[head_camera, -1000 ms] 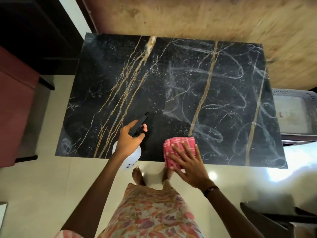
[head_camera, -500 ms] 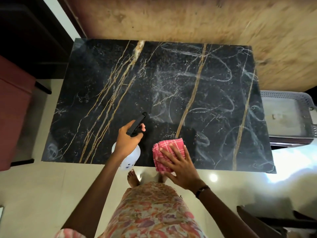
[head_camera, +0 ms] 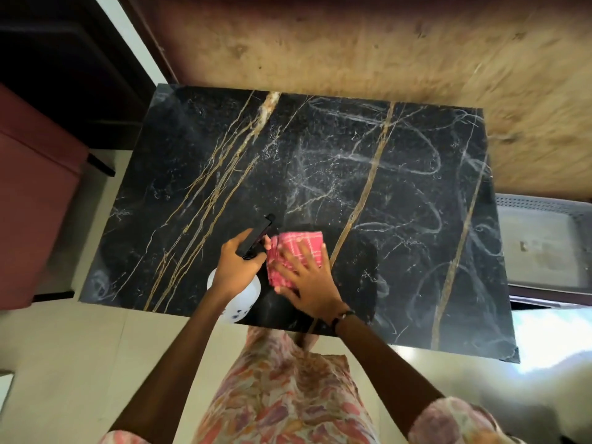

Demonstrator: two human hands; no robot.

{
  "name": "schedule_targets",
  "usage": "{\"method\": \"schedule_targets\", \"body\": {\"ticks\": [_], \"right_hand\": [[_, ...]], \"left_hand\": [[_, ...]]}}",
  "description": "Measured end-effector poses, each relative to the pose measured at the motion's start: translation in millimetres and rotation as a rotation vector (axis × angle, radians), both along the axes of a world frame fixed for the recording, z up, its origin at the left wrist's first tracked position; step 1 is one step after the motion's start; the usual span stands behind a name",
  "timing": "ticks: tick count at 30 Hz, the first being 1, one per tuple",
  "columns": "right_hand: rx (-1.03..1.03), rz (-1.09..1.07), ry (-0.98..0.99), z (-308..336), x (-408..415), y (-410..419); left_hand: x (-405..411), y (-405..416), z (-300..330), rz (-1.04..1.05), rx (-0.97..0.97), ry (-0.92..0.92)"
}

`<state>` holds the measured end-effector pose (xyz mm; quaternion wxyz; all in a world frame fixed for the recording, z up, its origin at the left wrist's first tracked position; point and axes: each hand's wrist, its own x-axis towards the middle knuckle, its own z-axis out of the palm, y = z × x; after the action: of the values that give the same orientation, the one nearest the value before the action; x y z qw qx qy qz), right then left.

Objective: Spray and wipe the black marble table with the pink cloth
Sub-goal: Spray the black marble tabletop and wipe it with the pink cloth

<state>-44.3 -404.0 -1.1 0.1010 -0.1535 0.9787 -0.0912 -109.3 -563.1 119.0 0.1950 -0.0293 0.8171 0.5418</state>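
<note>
The black marble table (head_camera: 400, 267) with gold and white veins fills the middle of the view, and pale swirled smears cover its right half. My left hand (head_camera: 238, 267) grips a white spray bottle (head_camera: 243, 302) by its black trigger head, held over the table's near edge. Its nozzle points away from me. My right hand (head_camera: 307, 280) lies flat with spread fingers on the folded pink checked cloth (head_camera: 301, 246), pressing it onto the marble just right of the bottle. Cloth and bottle head nearly touch.
A wooden panel (head_camera: 352, 52) rises behind the table's far edge. A maroon seat (head_camera: 28, 193) stands to the left. A grey plastic crate (head_camera: 544, 245) sits close to the table's right edge. Pale glossy floor tiles (head_camera: 64, 363) lie below me.
My right hand slid the pink cloth away from the near edge, farther onto the table and toward the spray bottle. The left hand kept its grip on the bottle.
</note>
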Motion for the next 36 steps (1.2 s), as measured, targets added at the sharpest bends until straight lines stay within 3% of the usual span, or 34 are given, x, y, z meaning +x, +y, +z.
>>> {"method": "schedule_targets", "body": {"ticks": [3,8,12,17,21,26,30,36], "right_hand": [[-0.016,0.093,0.065,-5,28,34],[0.028,-0.157,0.016,-2,6,100],[0.022,-0.3,-0.033,4,-62,71],[0.013,-0.071,-0.029,2,-79,13],[0.002,0.081,0.031,-5,-48,47],[0.013,-0.153,0.018,-2,-79,102],[0.003,-0.328,-0.016,2,-148,74],[0.038,-0.041,-0.022,-5,-143,32]], "left_hand": [[-8,2,2,0.024,0.023,-0.006],[-25,3,2,0.024,0.035,-0.037],[-44,7,-1,-0.014,0.01,-0.007],[-69,14,-8,-0.05,-0.002,-0.008],[-88,22,-13,-0.056,0.017,-0.02],[-108,25,-19,-0.043,0.047,-0.028],[-121,29,-18,-0.057,0.05,-0.009],[-142,35,-19,-0.039,0.019,-0.021]]}}
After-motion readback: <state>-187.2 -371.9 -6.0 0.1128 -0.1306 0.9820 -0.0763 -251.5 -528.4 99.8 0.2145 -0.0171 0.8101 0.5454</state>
